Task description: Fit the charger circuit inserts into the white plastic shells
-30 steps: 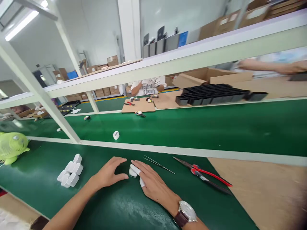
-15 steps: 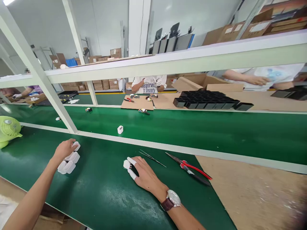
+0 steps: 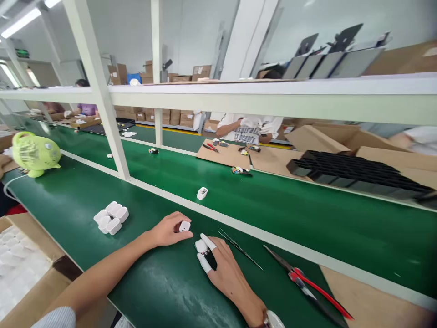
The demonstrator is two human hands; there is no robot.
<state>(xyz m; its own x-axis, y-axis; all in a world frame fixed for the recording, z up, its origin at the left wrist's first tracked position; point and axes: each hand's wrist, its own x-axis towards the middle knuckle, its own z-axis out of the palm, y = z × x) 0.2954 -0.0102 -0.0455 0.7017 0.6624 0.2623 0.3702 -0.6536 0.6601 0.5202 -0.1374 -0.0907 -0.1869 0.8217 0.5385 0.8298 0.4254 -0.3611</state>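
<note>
My left hand (image 3: 170,231) grips a white plastic charger housing (image 3: 185,226) between thumb and fingers, just above the green bench. Its end face with small slots is turned toward me. Close by on the right, my right hand (image 3: 223,264), with white finger cots on thumb and index finger, pinches a small circuit assembly (image 3: 201,246) with a white top; its lower part is partly hidden by the fingers. A cluster of several white housings (image 3: 114,226) stands on the bench to the left.
Tweezers (image 3: 241,249) and red-handled pliers (image 3: 300,280) lie right of my right hand. Another white housing (image 3: 202,193) sits on the green strip beyond the pale rail (image 3: 164,197). A green fan (image 3: 37,152) stands far left. A co-worker (image 3: 247,128) sits opposite.
My left hand has moved right from the housing cluster, carrying one white housing toward my right hand. My right hand keeps its pinch on the circuit assembly. The view has swung left.
</note>
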